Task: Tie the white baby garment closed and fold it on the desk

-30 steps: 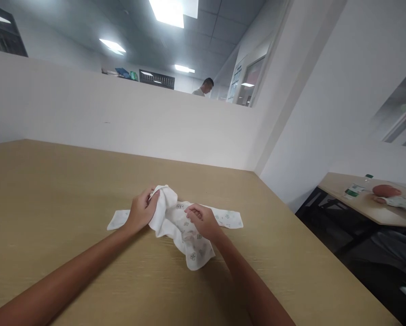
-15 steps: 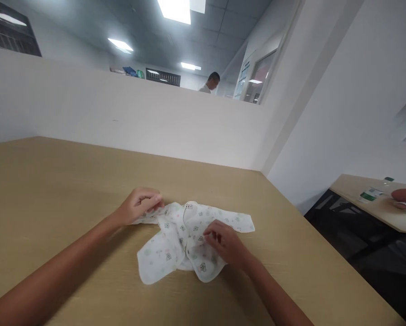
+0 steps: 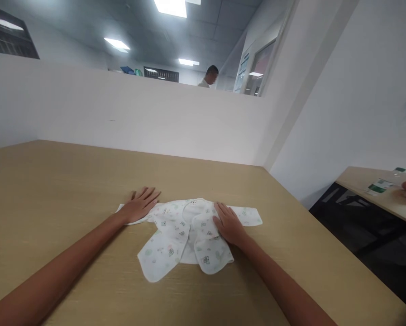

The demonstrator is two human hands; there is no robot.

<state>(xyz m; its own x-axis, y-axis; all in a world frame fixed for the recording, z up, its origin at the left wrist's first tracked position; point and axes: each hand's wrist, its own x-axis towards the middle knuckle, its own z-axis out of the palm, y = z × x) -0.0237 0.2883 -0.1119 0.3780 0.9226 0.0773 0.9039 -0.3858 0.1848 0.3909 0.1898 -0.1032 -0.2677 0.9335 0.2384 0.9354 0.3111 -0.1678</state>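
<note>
A moment ago both hands are curled up over the small white shirt (image 3: pixel 172 235); now they are opened out flat and pressed down on it. The left hand (image 3: pixel 141 204) is palm down with its fingers spread, on the left sleeve (image 3: pixel 121 207). The right hand (image 3: pixel 230 225) lies flat too, fingers close together, over the right shoulder part. Neither hand grips anything. The cloth looks flatter now, so the shirt seems to be getting smoothed out, though some wrinkles stay. The shirt is on the big table (image 3: pixel 104 172), in the middle, right in front of the person. Its neck (image 3: pixel 193 206) points away, to the low wall (image 3: pixel 172 122), and its bottom edge points back to the person. Its longest line goes from left to right, from sleeve end to sleeve end. The two front flaps are apart, the left flap (image 3: pixel 160 258) slanting out to the left.
</note>
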